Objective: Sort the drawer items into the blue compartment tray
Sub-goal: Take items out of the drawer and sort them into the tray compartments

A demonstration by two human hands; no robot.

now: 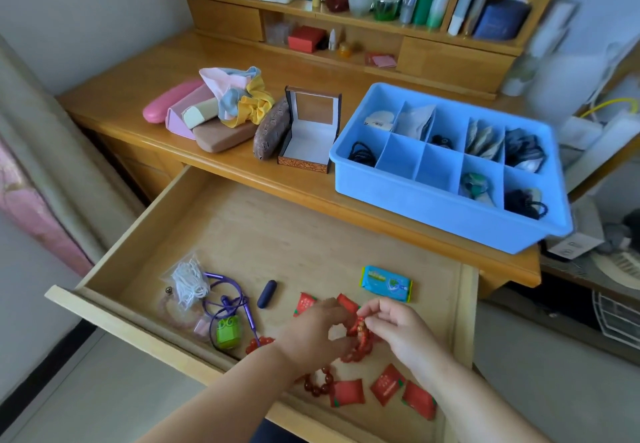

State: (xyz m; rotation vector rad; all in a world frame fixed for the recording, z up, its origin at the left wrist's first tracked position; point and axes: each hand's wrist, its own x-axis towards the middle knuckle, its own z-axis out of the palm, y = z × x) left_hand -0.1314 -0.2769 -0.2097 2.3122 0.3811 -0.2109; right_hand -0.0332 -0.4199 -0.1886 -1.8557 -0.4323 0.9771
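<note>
I had both hands low over the open drawer [138, 245], working a red bead bracelet [360, 337] between them. My right hand [398, 330] pinched the beads at the top of the loop with fingertips and thumb; my left hand [313, 333] curled around its lower side, fingers closed on it. Just below my left wrist lay a darker bead bracelet [317, 384], and to the left of that wrist another red one [259, 344]. Red packets [388, 384] were scattered around and beneath my hands. Left of my hands sat a small dark capsule [267, 294], a purple cord [225, 300], a green toy [228, 331] and a bag of white string [188, 283]. Just beyond my right hand lay a blue-green wipes pack [387, 283]. Well beyond that, on the surface [138, 96], stood the blue tray [433, 207], several compartments already holding things, three near ones on its left side bare.
</note>
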